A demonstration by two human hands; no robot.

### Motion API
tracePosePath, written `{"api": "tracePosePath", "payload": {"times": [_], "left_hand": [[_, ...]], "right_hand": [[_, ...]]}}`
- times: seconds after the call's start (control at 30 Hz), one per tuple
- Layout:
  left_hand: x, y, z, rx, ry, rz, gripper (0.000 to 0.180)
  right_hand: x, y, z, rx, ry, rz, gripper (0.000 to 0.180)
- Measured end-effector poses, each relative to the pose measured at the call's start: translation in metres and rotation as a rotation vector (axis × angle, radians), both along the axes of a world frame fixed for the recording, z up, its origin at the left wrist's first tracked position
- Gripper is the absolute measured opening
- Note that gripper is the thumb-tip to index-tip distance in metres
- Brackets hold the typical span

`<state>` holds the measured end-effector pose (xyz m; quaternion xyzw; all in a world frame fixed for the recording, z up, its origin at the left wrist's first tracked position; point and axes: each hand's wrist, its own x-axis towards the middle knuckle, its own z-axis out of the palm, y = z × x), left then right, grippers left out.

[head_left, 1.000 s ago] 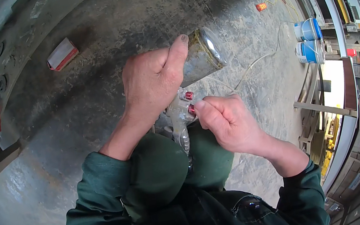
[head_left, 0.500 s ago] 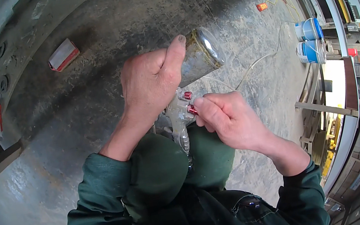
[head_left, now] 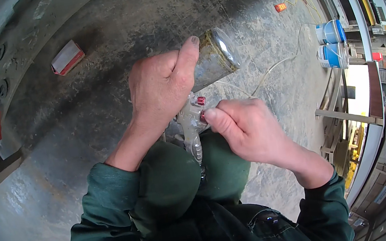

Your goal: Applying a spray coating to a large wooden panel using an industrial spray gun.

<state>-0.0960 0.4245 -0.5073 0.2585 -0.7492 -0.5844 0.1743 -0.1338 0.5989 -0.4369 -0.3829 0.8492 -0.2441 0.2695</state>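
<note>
A paint spray gun [head_left: 187, 127], whitish with dried residue, is held above my knees. Its cylindrical metal cup [head_left: 214, 60], stained yellow-brown near the end, tilts up to the right. My left hand [head_left: 157, 83] is closed round the gun where it meets the cup, the thumb lying along the cup's side. Two red adjusting knobs stick out of the gun's right side. The upper red knob [head_left: 200, 101] is untouched. On the lower red knob [head_left: 203, 116], mostly covered, my right hand [head_left: 249, 129] pinches with thumb and curled fingers.
On the worn concrete floor [head_left: 112, 77] lies a red and white box [head_left: 67, 58] at the far left. Blue and white paint buckets [head_left: 333, 56] stand at the right beside wooden racks [head_left: 349, 117]. A pale hose [head_left: 272, 67] trails across the floor behind the gun.
My right thumb and fingers have turned about the lower red knob, and less of it shows. The left hand and the spray gun have barely moved.
</note>
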Motion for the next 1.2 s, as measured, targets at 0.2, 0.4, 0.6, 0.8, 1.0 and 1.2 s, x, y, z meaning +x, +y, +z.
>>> {"api": "tracePosePath", "payload": {"times": [0.2, 0.4, 0.6, 0.8, 1.0, 1.2], "left_hand": [[-0.003, 0.001, 0.001, 0.02, 0.006, -0.004, 0.053], [-0.001, 0.001, -0.002, 0.004, 0.011, 0.01, 0.053], [-0.001, 0.002, 0.005, 0.04, 0.001, -0.018, 0.052], [0.0, 0.004, 0.004, 0.014, 0.016, -0.017, 0.053], [0.001, 0.0, 0.003, 0.002, 0.011, 0.004, 0.053], [-0.001, 0.001, -0.002, 0.005, 0.022, -0.007, 0.052]], "right_hand": [[0.001, -0.002, 0.001, -0.151, 0.449, 0.214, 0.024], [0.003, 0.002, -0.01, -0.089, -0.396, -0.253, 0.045], [0.0, -0.003, 0.006, -0.123, 0.505, 0.29, 0.019], [0.0, 0.003, -0.011, -0.047, 0.213, 0.145, 0.023], [-0.002, 0.0, 0.005, -0.082, 0.273, 0.109, 0.02], [-0.005, -0.002, -0.004, -0.186, 0.479, 0.298, 0.02]]}}
